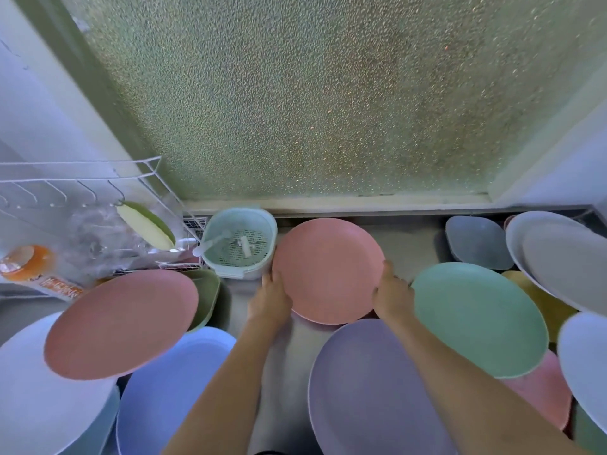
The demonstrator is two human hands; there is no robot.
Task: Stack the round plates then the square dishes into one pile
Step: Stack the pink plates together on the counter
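Observation:
Both hands hold a round pink plate (328, 269) at the counter's middle. My left hand (271, 298) grips its left rim and my right hand (392, 295) grips its right rim. Around it lie other round plates: a second pink plate (121, 323) at left, a blue plate (170, 389) below it, a purple plate (371, 389) at front, a green plate (479, 318) at right, a white plate (33, 395) at far left. A green square dish (205, 295) peeks from under the left pink plate. A grey-blue square dish (476, 241) sits at back right.
A pale green strainer basket (241, 246) with a white spoon stands just left of the held plate. A wire dish rack (82, 205) with a sponge fills the back left. Grey plates (558, 261) lean at far right over a yellow dish (542, 300). Frosted glass rises behind.

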